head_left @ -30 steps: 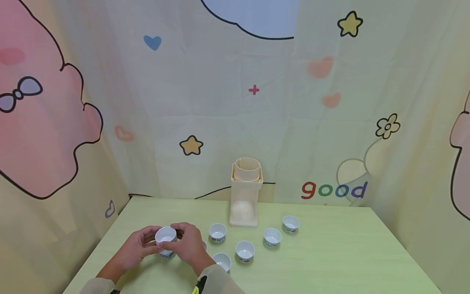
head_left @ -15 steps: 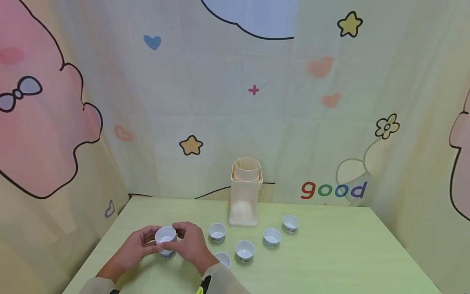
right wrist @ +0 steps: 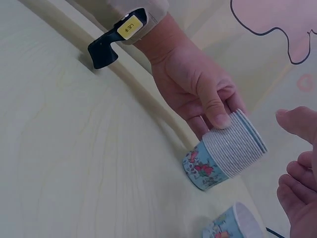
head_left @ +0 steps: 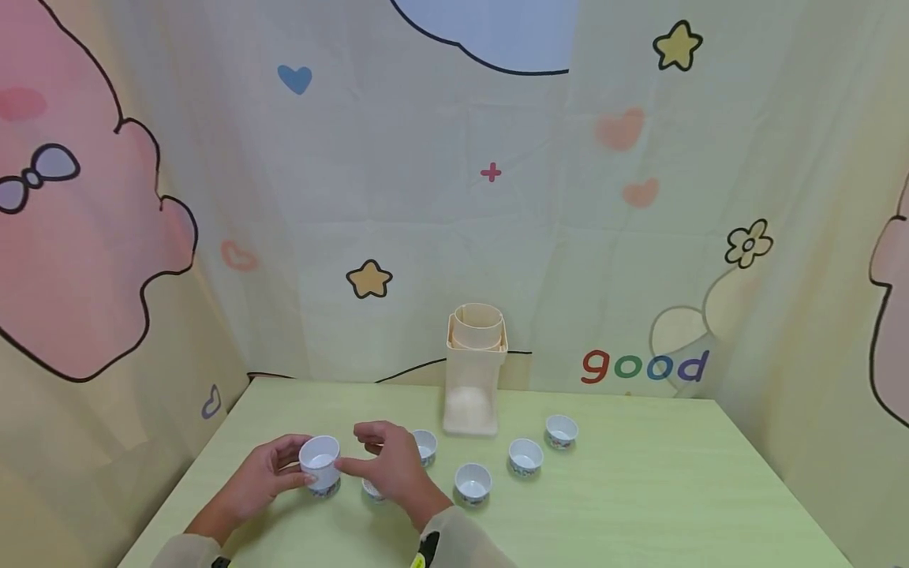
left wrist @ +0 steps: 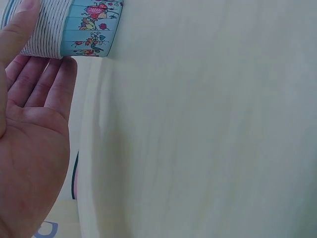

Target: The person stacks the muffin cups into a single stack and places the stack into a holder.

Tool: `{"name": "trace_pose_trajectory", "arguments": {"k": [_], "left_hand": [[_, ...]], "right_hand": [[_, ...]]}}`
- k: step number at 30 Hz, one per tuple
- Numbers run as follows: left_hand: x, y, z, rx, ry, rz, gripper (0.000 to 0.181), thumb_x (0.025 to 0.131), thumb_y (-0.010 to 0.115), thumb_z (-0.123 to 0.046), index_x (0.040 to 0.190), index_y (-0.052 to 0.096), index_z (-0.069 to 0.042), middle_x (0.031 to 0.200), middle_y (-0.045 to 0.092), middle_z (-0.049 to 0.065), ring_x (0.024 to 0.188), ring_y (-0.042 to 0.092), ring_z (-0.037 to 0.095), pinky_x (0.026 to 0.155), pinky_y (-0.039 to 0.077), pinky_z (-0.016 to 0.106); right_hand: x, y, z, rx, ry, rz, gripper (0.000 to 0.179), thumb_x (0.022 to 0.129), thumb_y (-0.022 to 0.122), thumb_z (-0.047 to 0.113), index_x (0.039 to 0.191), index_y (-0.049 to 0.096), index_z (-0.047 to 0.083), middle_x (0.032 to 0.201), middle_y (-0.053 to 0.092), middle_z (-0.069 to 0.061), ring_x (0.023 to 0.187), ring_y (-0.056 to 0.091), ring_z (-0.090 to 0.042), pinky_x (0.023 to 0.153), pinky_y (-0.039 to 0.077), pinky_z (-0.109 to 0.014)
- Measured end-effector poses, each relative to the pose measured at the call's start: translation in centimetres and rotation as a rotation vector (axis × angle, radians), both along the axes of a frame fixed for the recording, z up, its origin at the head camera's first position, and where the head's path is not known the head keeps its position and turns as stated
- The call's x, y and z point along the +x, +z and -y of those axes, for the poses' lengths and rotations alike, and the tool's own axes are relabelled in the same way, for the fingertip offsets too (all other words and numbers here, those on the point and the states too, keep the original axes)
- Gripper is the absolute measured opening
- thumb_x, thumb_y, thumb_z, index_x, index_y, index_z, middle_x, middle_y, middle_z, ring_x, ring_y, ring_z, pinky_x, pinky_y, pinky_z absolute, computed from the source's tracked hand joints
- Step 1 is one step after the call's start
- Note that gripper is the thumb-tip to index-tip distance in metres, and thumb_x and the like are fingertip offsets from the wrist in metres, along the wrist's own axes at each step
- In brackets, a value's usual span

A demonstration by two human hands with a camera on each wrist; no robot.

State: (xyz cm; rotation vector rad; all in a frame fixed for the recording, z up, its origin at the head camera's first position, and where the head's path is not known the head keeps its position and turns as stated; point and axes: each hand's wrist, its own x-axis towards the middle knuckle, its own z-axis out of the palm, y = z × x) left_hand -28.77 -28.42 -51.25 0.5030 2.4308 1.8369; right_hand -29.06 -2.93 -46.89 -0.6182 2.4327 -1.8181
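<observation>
A nested stack of floral paper cups [head_left: 319,461] stands at the left of the table, its open top facing up. My left hand [head_left: 263,477] grips the stack from the left, thumb in front and fingers behind, as the left wrist view also shows on the rolled rims of the paper cup stack [left wrist: 64,29]. Just right of the stack is my right hand [head_left: 398,469], thumb and fingers spread, holding nothing. A gap shows between it and the paper cups [right wrist: 230,146] in the right wrist view. A single paper cup [head_left: 372,491] is partly hidden under my right hand.
Several single paper cups stand upright to the right, among them a near cup [head_left: 473,483], a middle cup [head_left: 525,457] and a far cup [head_left: 562,431]. A beige stand with a round tube on top [head_left: 474,371] rises at the table's back edge, before a printed curtain [head_left: 426,197].
My right hand has let go of the cup stack and moved right, over the single cups. The left hand and the stack stay in place.
</observation>
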Motion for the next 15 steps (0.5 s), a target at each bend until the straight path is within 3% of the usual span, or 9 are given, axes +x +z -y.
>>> {"name": "trace_pose_trajectory", "arguments": {"k": [7, 15], "left_hand": [[-0.1, -0.2, 0.2, -0.011, 0.007, -0.015, 0.065, 0.086, 0.082, -0.010, 0.137, 0.049, 0.014, 0.137, 0.055, 0.038, 0.109, 0.063, -0.006, 0.095, 0.056, 0.018], [0.0, -0.1, 0.0, -0.020, 0.011, 0.000, 0.066, 0.086, 0.082, -0.009, 0.138, 0.048, 0.014, 0.138, 0.055, 0.037, 0.110, 0.062, -0.006, 0.097, 0.057, 0.021]], "right_hand": [[-0.3, 0.3, -3.1, -0.021, -0.044, -0.013, 0.049, 0.083, 0.087, 0.023, 0.126, 0.069, 0.005, 0.123, 0.072, -0.008, 0.116, 0.069, -0.025, 0.104, 0.057, -0.040], [-0.7, 0.5, -7.4, -0.073, -0.091, -0.034, 0.049, 0.084, 0.086, 0.021, 0.126, 0.068, 0.001, 0.128, 0.071, -0.014, 0.122, 0.065, -0.036, 0.106, 0.055, -0.041]]}}
